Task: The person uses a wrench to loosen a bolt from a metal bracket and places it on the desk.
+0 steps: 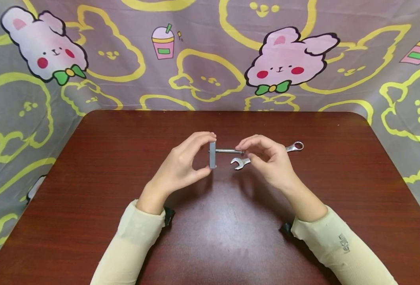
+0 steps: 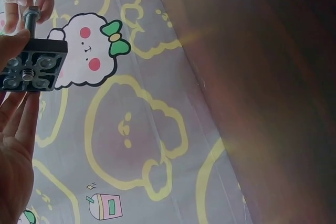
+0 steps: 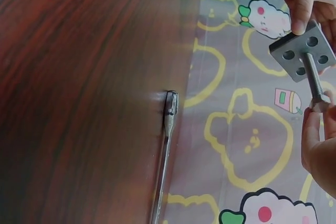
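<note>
My left hand (image 1: 181,160) holds a grey square plate (image 1: 212,155) upright by its edges, thumb below and fingers above. A long metal bolt (image 1: 227,151) runs through the plate's centre. Several round holes surround it on the near face of the plate (image 3: 290,65) in the right wrist view. From the ribbed back face, the threaded tip (image 2: 28,74) pokes out slightly. My right hand (image 1: 272,160) pinches the hex head end of the bolt (image 3: 313,77) with its fingertips. Beneath that hand lies a combination wrench (image 1: 295,147), its middle hidden in the head view.
The dark red-brown wooden table (image 1: 89,178) reaches back to a patterned cloth (image 1: 210,47), which hangs behind and at both sides. The wrench's open end (image 1: 239,163) points left and its ring end lies to the right.
</note>
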### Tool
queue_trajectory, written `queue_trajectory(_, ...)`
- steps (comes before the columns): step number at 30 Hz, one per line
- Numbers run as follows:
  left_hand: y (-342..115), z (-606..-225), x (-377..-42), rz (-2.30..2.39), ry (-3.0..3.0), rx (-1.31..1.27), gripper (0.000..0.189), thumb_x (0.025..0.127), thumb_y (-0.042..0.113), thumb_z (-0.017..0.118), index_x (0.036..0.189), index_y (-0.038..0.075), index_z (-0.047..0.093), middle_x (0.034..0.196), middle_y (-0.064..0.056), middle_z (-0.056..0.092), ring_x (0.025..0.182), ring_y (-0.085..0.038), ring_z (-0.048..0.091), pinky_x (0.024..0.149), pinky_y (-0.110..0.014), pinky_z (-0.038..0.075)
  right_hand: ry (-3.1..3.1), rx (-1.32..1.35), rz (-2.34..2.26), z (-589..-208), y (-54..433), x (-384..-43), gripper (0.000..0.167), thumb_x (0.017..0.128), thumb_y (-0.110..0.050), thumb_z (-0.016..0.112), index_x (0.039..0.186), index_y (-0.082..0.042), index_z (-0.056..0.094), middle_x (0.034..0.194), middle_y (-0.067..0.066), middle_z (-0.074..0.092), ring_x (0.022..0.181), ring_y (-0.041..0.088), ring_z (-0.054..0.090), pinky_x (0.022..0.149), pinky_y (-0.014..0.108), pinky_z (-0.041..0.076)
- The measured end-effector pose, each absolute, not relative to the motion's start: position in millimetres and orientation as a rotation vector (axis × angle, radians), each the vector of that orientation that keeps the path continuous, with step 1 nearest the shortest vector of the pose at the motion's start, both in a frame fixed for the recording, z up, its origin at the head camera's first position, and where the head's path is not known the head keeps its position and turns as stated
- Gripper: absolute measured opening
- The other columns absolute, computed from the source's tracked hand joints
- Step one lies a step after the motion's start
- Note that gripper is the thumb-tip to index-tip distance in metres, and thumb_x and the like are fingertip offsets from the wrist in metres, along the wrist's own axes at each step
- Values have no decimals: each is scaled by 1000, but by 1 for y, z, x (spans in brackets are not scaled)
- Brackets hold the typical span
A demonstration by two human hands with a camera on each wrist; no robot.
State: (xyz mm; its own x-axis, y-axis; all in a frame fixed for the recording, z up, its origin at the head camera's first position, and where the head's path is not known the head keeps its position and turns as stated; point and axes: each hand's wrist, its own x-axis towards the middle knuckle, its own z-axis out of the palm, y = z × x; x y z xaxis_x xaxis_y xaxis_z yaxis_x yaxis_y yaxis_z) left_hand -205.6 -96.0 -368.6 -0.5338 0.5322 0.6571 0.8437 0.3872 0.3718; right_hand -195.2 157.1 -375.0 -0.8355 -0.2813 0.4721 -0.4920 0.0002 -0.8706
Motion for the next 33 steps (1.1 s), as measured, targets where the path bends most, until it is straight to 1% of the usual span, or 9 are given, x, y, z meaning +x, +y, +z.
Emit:
queue_trajectory(3, -95, -369, -206, -964, -2218, -1191, 65, 66, -5, 79, 126, 1, 55, 131, -12, 60, 125, -22, 58, 105, -30, 47, -2098, 819, 1959, -374, 158, -194, 23, 84, 19, 49, 97, 7, 64, 99, -4, 70, 96, 14, 66, 85, 23, 55)
queue_trajectory(7, -95, -369, -206, -962, -2204, -1201, 63, 68, -3, 78, 126, 1, 55, 131, -12, 60, 125, -22, 58, 105, -30, 47, -2105, 792, 1958, -374, 159, -194, 22, 85, 17, 50, 98, 6, 64, 102, -2, 69, 99, 16, 65, 87, 22, 54)
queue_trajectory(10, -95, -369, -206, -954, -2199, -1203, 61, 69, -2, 77, 126, 0, 55, 131, -12, 60, 125, -22, 58, 106, -31, 47, -2135, 733, 1953, -375, 161, -194, 19, 87, 15, 54, 101, 7, 64, 105, -3, 68, 101, 13, 65, 88, 20, 54)
queue_trajectory(13, -95, -369, -206, -946, -2193, -1199, 61, 68, -3, 77, 126, 0, 55, 131, -13, 60, 125, -23, 58, 105, -31, 47, -2255, 638, 1909, -375, 163, -195, 17, 90, 9, 59, 106, 7, 64, 103, -6, 69, 97, 7, 65, 82, 17, 54)
queue_trajectory(16, -95, -369, -206, -937, -2181, -1195, 61, 68, -3, 76, 125, 0, 55, 130, -14, 61, 124, -23, 58, 105, -32, 48, -2426, 569, 1850, -376, 165, -196, 18, 93, 1, 60, 110, 5, 64, 101, 3, 72, 88, 2, 66, 75, 17, 54)
queue_trajectory(20, -95, -368, -206, -927, -2172, -1197, 61, 68, -3, 77, 125, 0, 55, 130, -15, 61, 124, -23, 58, 105, -32, 48, -2605, 578, 1774, -378, 167, -197, 16, 95, -6, 61, 106, 4, 67, 99, 18, 71, 78, 1, 65, 70, 19, 54)
queue_trajectory(23, -95, -369, -206, -922, -2172, -1196, 62, 67, -4, 78, 125, 0, 55, 130, -15, 61, 124, -24, 58, 105, -32, 48, -2652, 605, 1742, -380, 166, -198, 14, 95, -9, 62, 101, 2, 69, 92, 12, 71, 75, 3, 63, 66, 22, 52)
queue_trajectory(27, -95, -369, -206, -936, -2180, -1193, 62, 67, -4, 77, 126, 0, 55, 131, -13, 60, 124, -23, 58, 104, -31, 48, -2609, 614, 1806, -380, 164, -200, 14, 97, -8, 59, 99, 3, 67, 82, 0, 71, 77, 4, 66, 70, 22, 54)
queue_trajectory(33, -96, -370, -206, -959, -2193, -1212, 61, 69, -2, 77, 126, 0, 54, 130, -13, 61, 124, -22, 58, 105, -31, 48, -2515, 633, 1896, -378, 160, -201, 9, 95, -4, 61, 101, 3, 62, 83, 9, 66, 77, 6, 65, 71, 21, 54)
